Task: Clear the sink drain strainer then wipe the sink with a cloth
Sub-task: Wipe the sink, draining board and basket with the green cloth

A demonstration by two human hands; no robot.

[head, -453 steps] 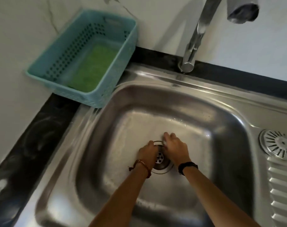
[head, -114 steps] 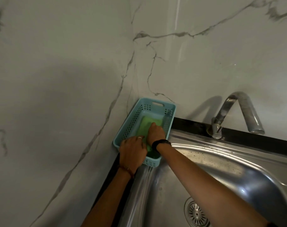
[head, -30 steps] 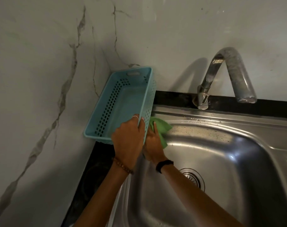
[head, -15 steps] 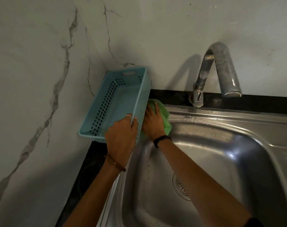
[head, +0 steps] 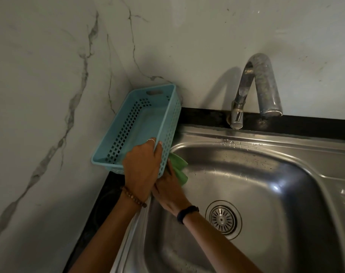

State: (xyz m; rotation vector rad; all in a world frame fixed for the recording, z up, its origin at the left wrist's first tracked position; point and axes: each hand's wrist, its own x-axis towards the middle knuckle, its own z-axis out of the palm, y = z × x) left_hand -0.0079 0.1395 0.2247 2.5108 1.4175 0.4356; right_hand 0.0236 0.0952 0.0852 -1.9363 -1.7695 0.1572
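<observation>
Sink [head: 246,174] basin open toward drain strainer [head: 223,219], faucet [head: 264,91] overhanging rear rim, basket [head: 140,125] crowding left corner

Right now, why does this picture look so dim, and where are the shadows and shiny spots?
Head view: the light is low overall; the tap casts a soft shadow on the marble wall to its left; bright glare sits on the sink curve; straight edges bow from the wide-angle lens; the green cloth and blue basket stay reasonably sharp.
</observation>
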